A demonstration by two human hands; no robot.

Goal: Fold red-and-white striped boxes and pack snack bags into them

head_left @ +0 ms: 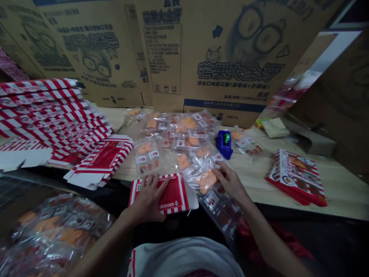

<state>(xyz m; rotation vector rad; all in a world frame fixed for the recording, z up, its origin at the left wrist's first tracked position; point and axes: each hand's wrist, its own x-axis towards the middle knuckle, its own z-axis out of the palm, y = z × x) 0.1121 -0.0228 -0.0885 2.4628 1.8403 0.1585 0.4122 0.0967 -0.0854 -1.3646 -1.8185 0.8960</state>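
My left hand lies on a red-and-white striped box at the table's near edge, fingers curled over its left side, holding it. My right hand rests on a clear packet with an orange piece inside, fingers closed on it. Several more clear packets with orange pieces are spread across the table just beyond both hands.
A fanned stack of flat striped boxes fills the left. A blue tape dispenser stands beyond the right hand. Filled striped boxes lie at right. Big printed cartons wall the back. A bag of packets sits lower left.
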